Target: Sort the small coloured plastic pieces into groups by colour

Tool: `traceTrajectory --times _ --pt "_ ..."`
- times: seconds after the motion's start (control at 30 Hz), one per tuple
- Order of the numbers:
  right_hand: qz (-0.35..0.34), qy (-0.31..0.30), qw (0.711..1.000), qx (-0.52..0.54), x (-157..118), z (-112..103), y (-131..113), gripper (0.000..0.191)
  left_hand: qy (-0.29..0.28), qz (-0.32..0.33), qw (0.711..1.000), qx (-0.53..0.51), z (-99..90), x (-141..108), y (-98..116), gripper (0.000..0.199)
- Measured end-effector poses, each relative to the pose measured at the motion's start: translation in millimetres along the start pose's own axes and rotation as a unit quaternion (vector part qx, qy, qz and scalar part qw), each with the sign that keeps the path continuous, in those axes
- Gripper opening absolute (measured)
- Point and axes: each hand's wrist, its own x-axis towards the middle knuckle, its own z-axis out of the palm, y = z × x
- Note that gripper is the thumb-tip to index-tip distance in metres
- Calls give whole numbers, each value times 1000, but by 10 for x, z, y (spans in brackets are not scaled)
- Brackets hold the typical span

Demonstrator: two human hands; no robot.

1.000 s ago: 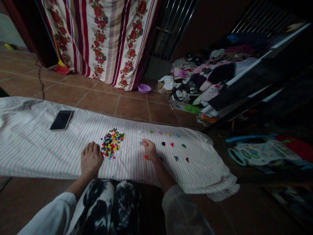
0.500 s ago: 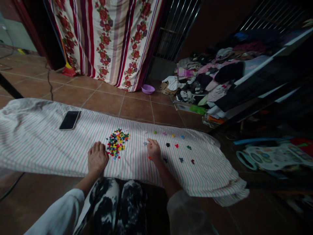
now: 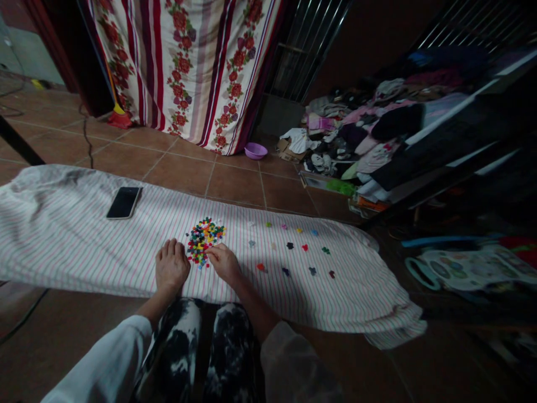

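Observation:
A pile of small multicoloured pieces (image 3: pixel 203 235) lies on a striped cloth (image 3: pixel 159 221). My left hand (image 3: pixel 172 265) rests flat on the cloth at the pile's left edge, fingers spread a little. At the pile's right edge is my right hand (image 3: pixel 223 261), thumb and forefinger drawn together over the pieces; whatever is between the fingertips is too small to name. To the right, small groups sorted by colour sit in rows, among them an orange group (image 3: pixel 260 267), a black group (image 3: pixel 290 245), a red group (image 3: pixel 305 247) and a green group (image 3: pixel 326 250).
A phone (image 3: pixel 124 202) lies on the cloth at the left. Beyond, on the tiled floor, stand a purple basin (image 3: pixel 255 150) and a red broom (image 3: pixel 119 118) near a floral curtain (image 3: pixel 180 73). Clothes (image 3: pixel 356 129) are heaped at the back right.
My right hand has moved left from the sorted groups to the pile. A pale group it covered now shows. My left hand stays beside the pile.

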Motion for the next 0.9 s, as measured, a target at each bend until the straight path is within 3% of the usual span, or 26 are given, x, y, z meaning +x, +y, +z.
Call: traceTrajectory --times 0.17,0.4,0.9 --pt "24 -44 997 -63 113 -3 -178 26 4 -3 1000 -1 7 3 8 30" --pt "47 -76 989 -114 190 -46 -231 27 0 -2 1000 -6 2 10 11 30" --pt "12 -115 979 -170 338 -38 -294 24 -4 -9 1000 -22 0 0 13 32"
